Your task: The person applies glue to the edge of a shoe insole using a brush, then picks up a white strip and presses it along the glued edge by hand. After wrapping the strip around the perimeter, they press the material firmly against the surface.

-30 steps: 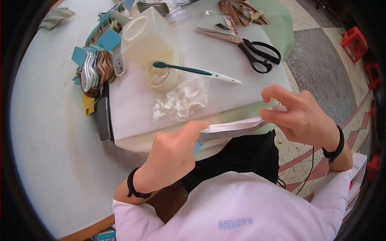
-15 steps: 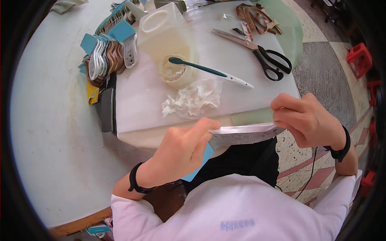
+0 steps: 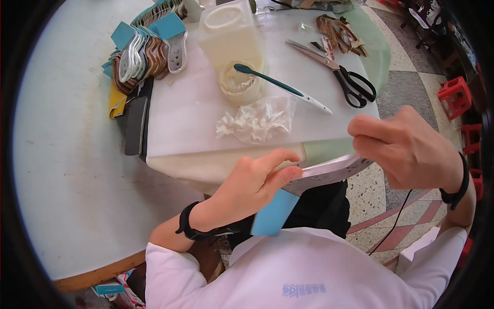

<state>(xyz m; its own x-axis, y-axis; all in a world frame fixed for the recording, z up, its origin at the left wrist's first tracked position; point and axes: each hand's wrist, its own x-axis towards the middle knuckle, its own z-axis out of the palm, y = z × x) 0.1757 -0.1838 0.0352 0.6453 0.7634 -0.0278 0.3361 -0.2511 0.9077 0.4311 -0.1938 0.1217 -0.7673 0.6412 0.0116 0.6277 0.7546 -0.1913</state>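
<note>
My left hand (image 3: 244,188) pinches one end of a curved silvery-white strap (image 3: 332,172), thumb and forefinger closed on it above my lap. Small dark spots or holes show on the strap's greyish outer side. A light-blue card (image 3: 275,212) hangs below the left fingers; whether it is joined to the strap is hidden. My right hand (image 3: 404,149) is closed, its fingers curled just above the strap's right end. What sits between those fingertips cannot be made out. The strap bows between both hands, beside the table's near edge.
On the white table (image 3: 190,129) lie a crumpled plastic bag (image 3: 260,121), black-handled scissors (image 3: 342,77) and brown scraps (image 3: 339,36). A toothbrush (image 3: 288,88) rests across a cut-open jug (image 3: 239,85). Stacked straps (image 3: 139,56) with blue cards stand at left. Red stools (image 3: 455,98) are on the floor.
My right hand has moved right and slightly up at the strap's right end. The left hand has shifted right, the strap bows more, and more of the blue card shows.
</note>
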